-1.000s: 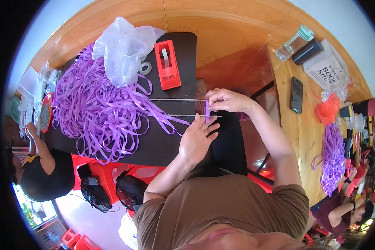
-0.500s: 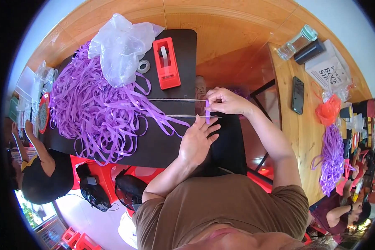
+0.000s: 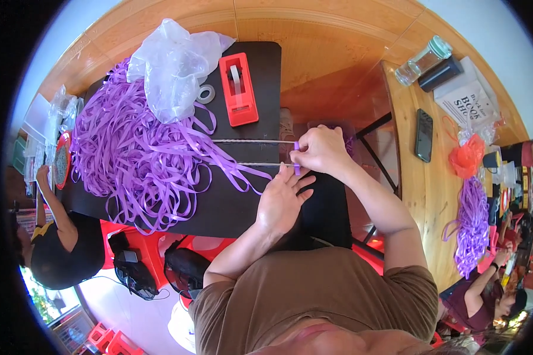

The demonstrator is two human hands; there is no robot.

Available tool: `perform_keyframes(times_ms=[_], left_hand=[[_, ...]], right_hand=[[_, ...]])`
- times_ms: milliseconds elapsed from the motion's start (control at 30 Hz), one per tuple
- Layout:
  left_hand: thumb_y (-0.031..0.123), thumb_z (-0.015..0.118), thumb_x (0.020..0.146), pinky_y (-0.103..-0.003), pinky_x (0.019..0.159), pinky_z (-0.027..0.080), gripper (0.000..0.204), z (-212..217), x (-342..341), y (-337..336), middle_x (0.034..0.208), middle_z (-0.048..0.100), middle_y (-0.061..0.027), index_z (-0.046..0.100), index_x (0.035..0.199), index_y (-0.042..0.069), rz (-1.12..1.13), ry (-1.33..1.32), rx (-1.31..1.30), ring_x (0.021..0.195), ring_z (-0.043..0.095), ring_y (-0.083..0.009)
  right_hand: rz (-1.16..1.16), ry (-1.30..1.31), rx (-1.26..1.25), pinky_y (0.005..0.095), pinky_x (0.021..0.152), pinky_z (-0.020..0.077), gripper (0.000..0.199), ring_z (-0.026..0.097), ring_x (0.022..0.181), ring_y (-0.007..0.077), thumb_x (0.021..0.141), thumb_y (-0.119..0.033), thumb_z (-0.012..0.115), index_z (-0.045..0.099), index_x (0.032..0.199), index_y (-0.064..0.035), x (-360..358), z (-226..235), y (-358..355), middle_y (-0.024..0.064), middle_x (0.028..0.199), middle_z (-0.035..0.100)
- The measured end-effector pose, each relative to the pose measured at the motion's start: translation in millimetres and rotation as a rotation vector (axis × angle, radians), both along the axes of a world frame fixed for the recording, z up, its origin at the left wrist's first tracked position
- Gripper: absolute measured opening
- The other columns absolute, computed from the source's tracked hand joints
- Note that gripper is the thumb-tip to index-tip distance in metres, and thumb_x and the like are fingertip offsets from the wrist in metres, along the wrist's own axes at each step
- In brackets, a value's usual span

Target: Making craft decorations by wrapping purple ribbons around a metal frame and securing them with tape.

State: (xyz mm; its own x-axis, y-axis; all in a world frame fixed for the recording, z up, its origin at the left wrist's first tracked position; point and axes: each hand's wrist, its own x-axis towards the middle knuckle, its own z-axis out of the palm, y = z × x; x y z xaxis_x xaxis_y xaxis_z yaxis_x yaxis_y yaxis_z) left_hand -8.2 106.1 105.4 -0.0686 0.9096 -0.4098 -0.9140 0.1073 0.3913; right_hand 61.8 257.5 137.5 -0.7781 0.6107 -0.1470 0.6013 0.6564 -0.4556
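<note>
Currently, your position: seated at the black table (image 3: 231, 201), which fills the centre and left of the frame.
Right hand (image 3: 317, 151): closed, pinching a short purple strip (image 3: 296, 158) between thumb and fingers, just right of frame centre.
Left hand (image 3: 281, 201): open, fingers spread, palm down, directly below the right hand; its fingertips (image 3: 287, 173) reach up to the strip.
Metal rods (image 3: 251, 152): two thin parallel bars run sideways across the table from the ribbon heap to your hands; the strip stands across their right ends.
Ribbon heap (image 3: 133, 154): loose purple ribbon piled over the left half of the table, with strands trailing toward your left hand.
Plastic bag (image 3: 175, 65): clear, crumpled, on the upper edge of the heap, upper left of centre.
Tape dispenser (image 3: 238, 89): red, above the rods, just right of the bag.
Tape roll (image 3: 205, 93): small, clear, between bag and dispenser.
Wooden bench (image 3: 432, 195): right of frame; carries a dark phone (image 3: 423, 135), a glass jar (image 3: 423, 60) and a second purple ribbon bundle (image 3: 472, 222).
Other person (image 3: 62, 248): in black, lower left, one arm raised toward the table's left edge.
</note>
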Motion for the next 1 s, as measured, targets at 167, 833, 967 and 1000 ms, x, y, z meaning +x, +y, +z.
perform_keyframes(times_ms=[167,833,967,1000], left_hand=[[0.046,0.039,0.097,-0.037,0.095,0.033,0.048,1,0,1,0.122,0.052,-0.0093,0.047,0.122,0.006,-0.001,-0.018,0.008,0.116,0.045,-0.0239],[0.046,0.042,0.096,-0.037,0.093,0.035,0.051,-2,0,-1,0.127,0.050,-0.0082,0.046,0.129,0.007,-0.017,-0.014,0.023,0.113,0.047,-0.0222],[0.044,0.038,0.098,-0.036,0.093,0.037,0.050,-1,0,-2,0.127,0.052,-0.0115,0.047,0.127,0.004,0.002,-0.029,0.022,0.117,0.047,-0.0252],[0.044,0.038,0.098,-0.036,0.093,0.037,0.050,-1,0,-2,0.128,0.052,-0.0118,0.048,0.127,0.004,0.002,-0.032,0.025,0.117,0.047,-0.0253]], right_hand=[[-0.026,-0.135,0.255,0.0433,0.071,0.0346,0.023,0.057,0.080,0.0256,0.069,-0.032,0.065,0.068,0.062,-0.0097,-4,0,-11,0.0076,0.063,0.062],[-0.104,0.682,-0.380,0.0368,0.088,0.0410,0.008,0.057,0.104,0.0247,0.078,-0.008,0.069,0.066,0.079,-0.0012,45,-61,-4,0.0129,0.099,0.065],[-0.243,0.865,-0.830,0.0302,0.088,0.0419,0.004,0.057,0.101,0.0181,0.082,-0.004,0.064,0.064,0.080,0.0004,49,-72,-5,0.0113,0.105,0.064],[-0.233,0.881,-0.869,0.0288,0.088,0.0421,0.004,0.056,0.100,0.0166,0.083,-0.003,0.063,0.064,0.080,0.0005,50,-74,-4,0.0112,0.107,0.063]])
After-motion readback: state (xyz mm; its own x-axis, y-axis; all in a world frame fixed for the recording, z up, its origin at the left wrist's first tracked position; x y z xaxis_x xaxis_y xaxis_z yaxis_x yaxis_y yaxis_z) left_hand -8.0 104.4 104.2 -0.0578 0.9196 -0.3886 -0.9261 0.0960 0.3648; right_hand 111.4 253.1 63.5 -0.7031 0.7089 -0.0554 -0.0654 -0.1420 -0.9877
